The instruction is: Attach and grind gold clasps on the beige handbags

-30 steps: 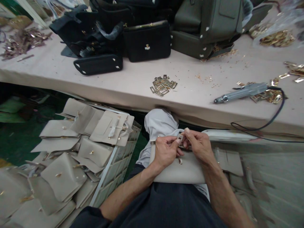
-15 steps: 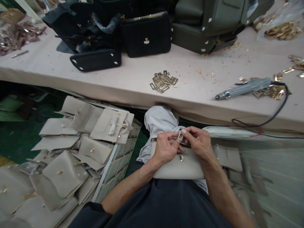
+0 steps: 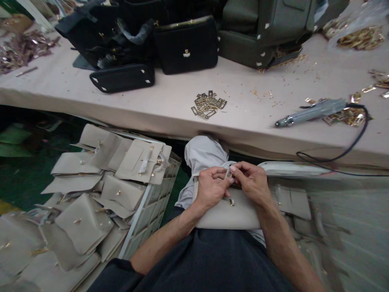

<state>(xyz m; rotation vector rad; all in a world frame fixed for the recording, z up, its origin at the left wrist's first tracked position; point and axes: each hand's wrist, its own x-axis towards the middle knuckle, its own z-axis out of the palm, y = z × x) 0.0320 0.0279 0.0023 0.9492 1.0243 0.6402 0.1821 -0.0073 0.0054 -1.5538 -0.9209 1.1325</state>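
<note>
Head camera, looking down at a seated person's lap. A beige leather bag panel (image 3: pixel 227 213) lies flat across the lap, its near edge toward the body. The left hand (image 3: pixel 211 188) and right hand (image 3: pixel 252 182) meet at the panel's far edge, fingertips of both pinched on a small metal buckle piece (image 3: pixel 228 174) held upright between them. A gold fitting (image 3: pixel 231 201) sits on the panel's face just below the hands.

The step in hand looks like fitting the buckle piece to the panel's top edge. The next move probably calls for a steady, fine pinch and careful lining-up, since the piece is small and partly hidden by the fingers.

Room to move: the work table (image 3: pixel 170 109) edge runs just beyond the hands, with a bent knee in pale cloth (image 3: pixel 203 152) between. On the table, well apart from the hands, lie a pile of gold buckles (image 3: pixel 209 104), an electric screwdriver (image 3: pixel 313 111) with a black cable (image 3: pixel 349 148), and black handbags (image 3: pixel 185 44). To the left stands a crate (image 3: pixel 152 202) heaped with beige panels (image 3: pixel 121 174), near the left forearm. To the right, more beige pieces lie blurred.
</note>
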